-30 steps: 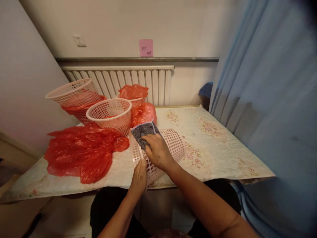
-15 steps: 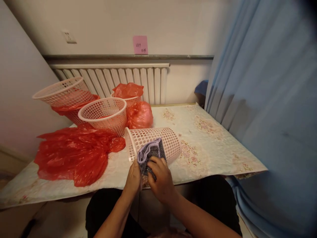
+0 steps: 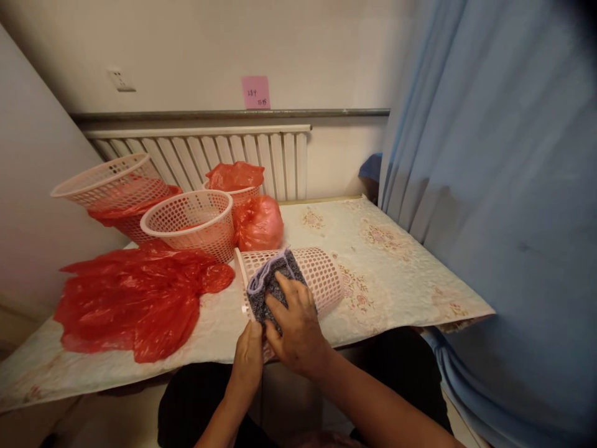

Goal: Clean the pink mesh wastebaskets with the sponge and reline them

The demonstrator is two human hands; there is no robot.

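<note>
A pale pink perforated plastic basket (image 3: 321, 274) lies on its side at the near edge of the table, its wide rim facing left. My left hand (image 3: 248, 358) is closed on the lower part of that rim. Against the basket's side, my right hand (image 3: 296, 323) presses a folded dark grey cloth (image 3: 268, 289) with lilac edging. The right fingers are bent over the cloth, and its lower part is hidden beneath them.
Red plastic bags (image 3: 130, 305) lie heaped on the left of the flowered tablecloth (image 3: 387, 280). Behind them stand an upright pink basket (image 3: 186, 214), stacked baskets (image 3: 112, 183) and a red bagged bundle (image 3: 259, 224). A blue curtain (image 3: 504, 218) hangs on the right; a radiator (image 3: 242, 146) lines the wall.
My right hand has slid the cloth slightly up and left over the basket's side. My left hand has moved a little lower along the rim. The whole view has shifted slightly.
</note>
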